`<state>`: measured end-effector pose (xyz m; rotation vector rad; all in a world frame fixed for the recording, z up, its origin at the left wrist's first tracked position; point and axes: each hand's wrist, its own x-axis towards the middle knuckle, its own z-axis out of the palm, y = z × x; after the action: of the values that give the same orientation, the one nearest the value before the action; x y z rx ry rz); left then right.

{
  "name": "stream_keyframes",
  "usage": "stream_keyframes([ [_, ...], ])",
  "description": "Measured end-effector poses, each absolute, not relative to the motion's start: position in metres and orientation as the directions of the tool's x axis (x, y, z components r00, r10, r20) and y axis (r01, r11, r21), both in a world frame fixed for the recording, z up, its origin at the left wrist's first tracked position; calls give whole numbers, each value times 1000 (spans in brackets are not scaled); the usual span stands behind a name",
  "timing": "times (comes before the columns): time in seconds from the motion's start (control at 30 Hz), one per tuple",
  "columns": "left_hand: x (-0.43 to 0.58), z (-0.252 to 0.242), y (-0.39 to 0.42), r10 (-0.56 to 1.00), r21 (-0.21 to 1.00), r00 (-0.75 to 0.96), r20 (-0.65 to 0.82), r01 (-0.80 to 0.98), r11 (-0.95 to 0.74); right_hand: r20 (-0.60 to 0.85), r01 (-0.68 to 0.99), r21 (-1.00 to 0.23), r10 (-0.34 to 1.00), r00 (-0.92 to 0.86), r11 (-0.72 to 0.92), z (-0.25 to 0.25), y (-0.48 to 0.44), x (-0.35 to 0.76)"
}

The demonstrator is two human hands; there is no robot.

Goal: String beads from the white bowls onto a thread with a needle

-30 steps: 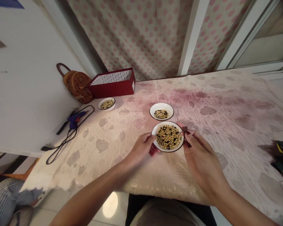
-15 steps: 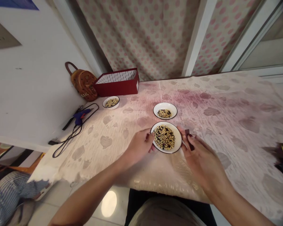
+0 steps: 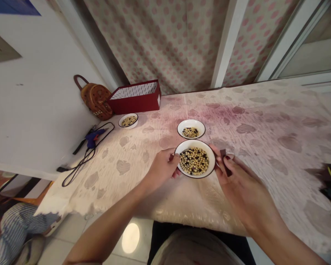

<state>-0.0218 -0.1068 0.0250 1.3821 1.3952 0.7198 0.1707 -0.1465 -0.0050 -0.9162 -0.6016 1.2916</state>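
- Yellow and black beads (image 3: 194, 162), small and round, have rolled nearer the middle of the front bowl (image 3: 194, 144).
- This bowl is smooth, white and round, with a dark rim.
- It sits between both hands, just nearer than another bowl (image 3: 191, 123).
- Left hand (image 3: 162, 165): pinching its left edge, thumb on the rim.
- Right hand (image 3: 242, 184): nearly closed, gripping a flat brown strip (image 3: 226, 163), fingertips at the bowl's right edge.

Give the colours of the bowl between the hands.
White bowl with a dark rim, shown in the head view.
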Motion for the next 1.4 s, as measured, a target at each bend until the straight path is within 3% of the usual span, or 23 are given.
stream_keyframes([
  [0.13, -23, 33, -105, 937, 916, 168, -307, 321, 243, -205, -564, -823, 960, 193, -63, 1, -142, 171],
  [0.43, -33, 51, -108, 915, 936, 271, -298, 273, 224, -300, -596, -790, 937, 178, -140, 9, -146, 162],
  [0.93, -29, 30, -102, 911, 940, 275, -308, 236, 247, -219, -558, -826, 959, 182, -83, 3, -134, 171],
  [1.4, -26, 5, -85, 927, 946, 258, -274, 247, 211, -248, -539, -832, 957, 154, -129, -10, -111, 180],
])
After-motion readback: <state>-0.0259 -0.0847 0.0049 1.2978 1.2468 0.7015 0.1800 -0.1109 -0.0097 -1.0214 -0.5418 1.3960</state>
